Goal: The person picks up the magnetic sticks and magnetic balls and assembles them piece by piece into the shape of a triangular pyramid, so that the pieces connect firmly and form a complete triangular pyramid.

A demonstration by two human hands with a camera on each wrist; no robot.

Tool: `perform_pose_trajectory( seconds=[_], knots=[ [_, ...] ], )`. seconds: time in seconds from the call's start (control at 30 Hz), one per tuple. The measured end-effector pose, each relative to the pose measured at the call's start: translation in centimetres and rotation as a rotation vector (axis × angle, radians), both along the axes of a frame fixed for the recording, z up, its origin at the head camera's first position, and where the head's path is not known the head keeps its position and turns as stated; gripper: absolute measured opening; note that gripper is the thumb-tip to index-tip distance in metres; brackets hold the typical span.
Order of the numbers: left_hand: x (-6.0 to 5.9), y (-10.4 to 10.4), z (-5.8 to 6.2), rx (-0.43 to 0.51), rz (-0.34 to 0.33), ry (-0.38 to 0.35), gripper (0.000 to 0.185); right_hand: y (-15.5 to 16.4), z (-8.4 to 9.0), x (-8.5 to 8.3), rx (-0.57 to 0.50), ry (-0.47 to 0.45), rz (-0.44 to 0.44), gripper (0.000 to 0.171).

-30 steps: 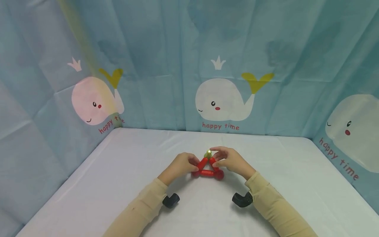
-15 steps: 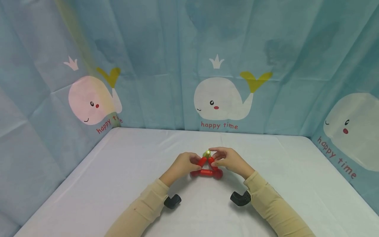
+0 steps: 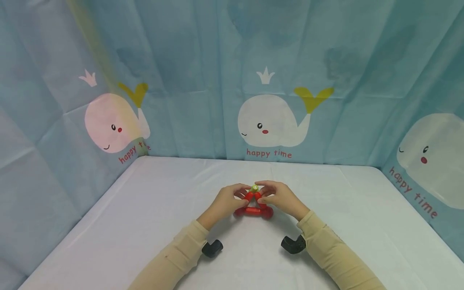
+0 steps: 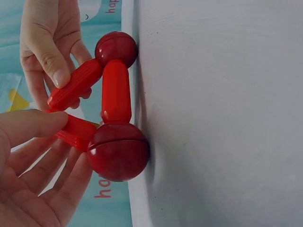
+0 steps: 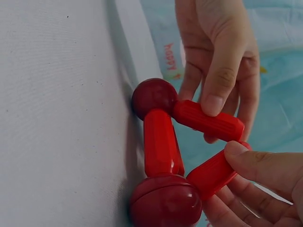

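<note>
A triangle of red magnetic-looking building rods and balls stands on the white table. Its base rod [image 3: 252,211] joins two dark red balls, the right ball [image 3: 267,212] and the left one, well seen as the near ball [image 4: 118,153] in the left wrist view. My left hand [image 3: 224,201] pinches the left slanted rod [image 4: 78,131] between thumb and fingers. The right slanted rod [image 5: 213,175] is pinched by my right hand [image 3: 284,198]. Both index fingers reach to a yellow-green piece [image 3: 255,188] at the far tip; whether they touch it I cannot tell.
Two black curved objects, a left one [image 3: 212,248] and a right one [image 3: 293,244], show beside the sleeved forearms. White cloth covers the table [image 3: 152,193]. Behind it hangs a blue curtain [image 3: 188,121] printed with whales.
My left hand has slid up its slanted rod toward the yellow-green tip, its index finger now extended there. The right hand stays on its rod with little movement.
</note>
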State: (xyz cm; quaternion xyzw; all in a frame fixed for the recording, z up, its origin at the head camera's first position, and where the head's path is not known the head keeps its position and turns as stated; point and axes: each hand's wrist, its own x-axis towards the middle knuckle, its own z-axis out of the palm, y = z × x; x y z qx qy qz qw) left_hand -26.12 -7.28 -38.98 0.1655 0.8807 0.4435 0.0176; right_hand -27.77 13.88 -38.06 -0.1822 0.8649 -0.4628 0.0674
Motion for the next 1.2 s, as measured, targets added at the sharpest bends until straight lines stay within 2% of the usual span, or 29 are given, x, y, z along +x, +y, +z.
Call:
perform_pose_trajectory(
  seconds=[0.37, 0.63, 1.2],
  knots=[
    [-0.03, 0.26, -0.12, 0.006, 0.029, -0.019, 0.039, 0.19, -0.02, -0.08, -0.013, 0.002, 0.008, 0.044],
    [0.17, 0.49, -0.16, 0.006, 0.047, -0.008, 0.037, 0.30, -0.30, -0.08, -0.036, -0.008, 0.019, 0.045],
    [0.21, 0.56, -0.21, 0.028, 0.044, -0.006, 0.034, 0.70, -0.32, -0.20, -0.026, -0.034, 0.019, 0.044]
  ],
)
